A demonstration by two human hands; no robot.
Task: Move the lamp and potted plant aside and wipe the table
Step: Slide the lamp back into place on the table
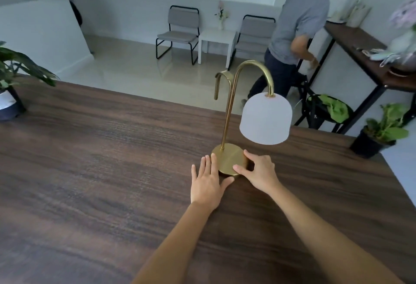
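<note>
While both hands frame the round brass base of a gold table lamp (229, 160), neither has closed on it. The left hand (208, 182) lies flat and spread against the base's left edge; the right hand (258, 173) pinches loosely at its right rim. The lamp stands upright on the dark wood-grain table (112, 171), its white dome shade (265, 118) overhanging right. It looks top-heavy and smooth, so gripping the stem probably suits best. A leafy potted plant (11, 85) sits at the far left edge.
</note>
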